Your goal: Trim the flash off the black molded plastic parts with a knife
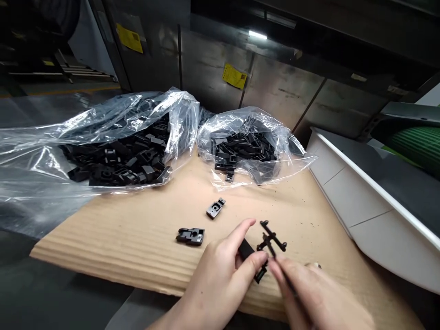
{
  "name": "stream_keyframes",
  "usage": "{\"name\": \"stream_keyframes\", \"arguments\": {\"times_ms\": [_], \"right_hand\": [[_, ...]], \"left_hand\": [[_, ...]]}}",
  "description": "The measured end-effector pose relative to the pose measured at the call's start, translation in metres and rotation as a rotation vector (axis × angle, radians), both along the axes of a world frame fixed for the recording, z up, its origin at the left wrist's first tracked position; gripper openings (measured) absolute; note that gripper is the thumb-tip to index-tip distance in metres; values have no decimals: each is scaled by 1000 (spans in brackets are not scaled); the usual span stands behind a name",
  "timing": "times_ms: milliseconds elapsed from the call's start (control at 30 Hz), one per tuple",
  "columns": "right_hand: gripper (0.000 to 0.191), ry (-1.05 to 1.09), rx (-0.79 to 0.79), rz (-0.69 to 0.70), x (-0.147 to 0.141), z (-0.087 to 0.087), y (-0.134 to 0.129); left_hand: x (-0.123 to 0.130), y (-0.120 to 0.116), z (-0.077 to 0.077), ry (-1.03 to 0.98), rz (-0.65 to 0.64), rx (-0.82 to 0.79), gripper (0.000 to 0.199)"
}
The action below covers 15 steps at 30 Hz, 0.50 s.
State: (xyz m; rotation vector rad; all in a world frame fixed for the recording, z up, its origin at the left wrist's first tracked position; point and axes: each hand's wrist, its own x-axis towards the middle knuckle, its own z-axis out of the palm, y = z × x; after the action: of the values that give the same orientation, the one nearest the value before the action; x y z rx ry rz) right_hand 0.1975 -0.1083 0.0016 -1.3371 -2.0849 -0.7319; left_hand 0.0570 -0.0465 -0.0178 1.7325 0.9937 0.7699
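Note:
My left hand grips a black plastic part between thumb and fingers, near the front edge of the cardboard-topped surface. Close beside it on the right, my right hand is closed on a thin black branched piece, whose cross-shaped end sticks up past the fingertips and lies against or just over the held part. Two loose black parts lie to the left of my hands: one nearer the front edge, another farther back.
Behind are two clear plastic bags of black parts, a large one at left and a smaller one at centre. A white-rimmed tray stands at right. Metal panels with yellow labels rise at the back.

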Motion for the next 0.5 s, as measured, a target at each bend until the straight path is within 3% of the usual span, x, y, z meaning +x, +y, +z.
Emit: {"name": "stream_keyframes", "arguments": {"times_ms": [133,200,300,400,500], "right_hand": [[10,87,102,-390,34,1,8],[12,71,49,-472,48,-2,11],[30,108,-224,-476,55,-12,7],[46,237,-494,-388,47,-20,-6],[33,256,-588,-234,37,-22,-17]], "left_hand": [[-5,0,-6,44,-42,216,15],[-9,0,-9,76,-92,316,9],[-14,-1,-13,110,-148,394,11],[-17,-3,-15,162,-187,453,17],[-18,-5,-16,181,-238,484,18]]}}
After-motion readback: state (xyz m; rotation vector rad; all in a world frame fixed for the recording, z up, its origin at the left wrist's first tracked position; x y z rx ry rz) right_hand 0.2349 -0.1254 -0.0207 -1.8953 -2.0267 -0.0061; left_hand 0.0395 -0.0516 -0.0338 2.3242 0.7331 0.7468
